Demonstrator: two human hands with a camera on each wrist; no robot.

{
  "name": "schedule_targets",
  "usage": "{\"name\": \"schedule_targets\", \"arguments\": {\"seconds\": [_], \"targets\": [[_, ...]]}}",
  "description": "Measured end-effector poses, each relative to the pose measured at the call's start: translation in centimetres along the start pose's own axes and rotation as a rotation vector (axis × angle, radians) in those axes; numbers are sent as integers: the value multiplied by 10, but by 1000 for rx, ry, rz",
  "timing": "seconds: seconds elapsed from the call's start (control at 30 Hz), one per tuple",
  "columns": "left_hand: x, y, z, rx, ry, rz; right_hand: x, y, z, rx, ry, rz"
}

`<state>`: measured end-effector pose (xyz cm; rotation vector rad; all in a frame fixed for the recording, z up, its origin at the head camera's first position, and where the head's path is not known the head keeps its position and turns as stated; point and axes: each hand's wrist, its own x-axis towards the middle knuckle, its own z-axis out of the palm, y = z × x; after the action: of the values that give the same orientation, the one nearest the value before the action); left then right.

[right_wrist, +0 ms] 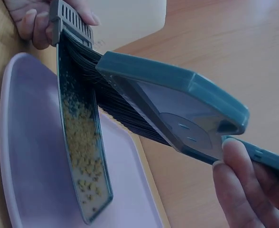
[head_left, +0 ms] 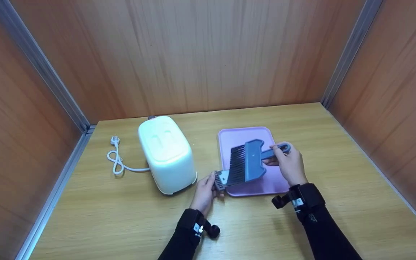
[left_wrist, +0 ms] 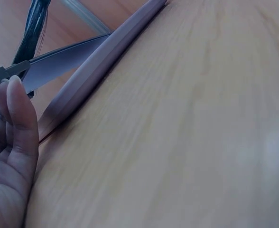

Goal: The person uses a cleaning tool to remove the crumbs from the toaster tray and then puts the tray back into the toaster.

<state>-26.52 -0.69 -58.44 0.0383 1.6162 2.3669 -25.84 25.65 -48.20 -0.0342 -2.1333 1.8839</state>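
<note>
My left hand (head_left: 203, 195) grips the grey slotted end of a narrow crumb tray (right_wrist: 85, 161), thumb on top. Yellowish crumbs (right_wrist: 82, 137) are scattered along its dark, shiny surface. It tilts down over a purple tray (head_left: 273, 182), as the right wrist view shows. In my right hand (head_left: 291, 166) is the handle of a blue hand brush (head_left: 255, 160) with long black bristles (right_wrist: 125, 111). The bristles lie across the crumb tray close to its grey end and cover much of it in the head view.
A white toaster (head_left: 168, 155) stands left of the purple tray, close to my left hand. Its white cord (head_left: 132, 169) and plug (head_left: 115, 140) lie on the table (head_left: 121, 224) at its left. Wooden panels (head_left: 208, 57) enclose the back and both sides.
</note>
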Motion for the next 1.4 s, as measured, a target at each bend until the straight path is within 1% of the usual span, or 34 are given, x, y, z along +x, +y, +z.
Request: {"name": "schedule_targets", "arguments": {"seconds": [0.27, 0.47, 0.57, 0.93, 1.27, 1.4], "targets": [[-1, 0, 0, 5, 1, 1, 6, 0, -14, -52, -2, 15], [-1, 1, 1, 18, 12, -10, 10, -1, -24, -98, -6, 21], [-1, 1, 0, 16, 13, -13, 11, 0, -27, -104, -12, 28], [-2, -1, 0, -6, -3, 23, 13, 7, -36, -92, -2, 22], [-2, 0, 0, -9, 7, 13, 16, 14, -47, -114, 38, 105], [-2, 0, -1, -1, 16, 10, 17, 15, -52, -110, 44, 121]]}}
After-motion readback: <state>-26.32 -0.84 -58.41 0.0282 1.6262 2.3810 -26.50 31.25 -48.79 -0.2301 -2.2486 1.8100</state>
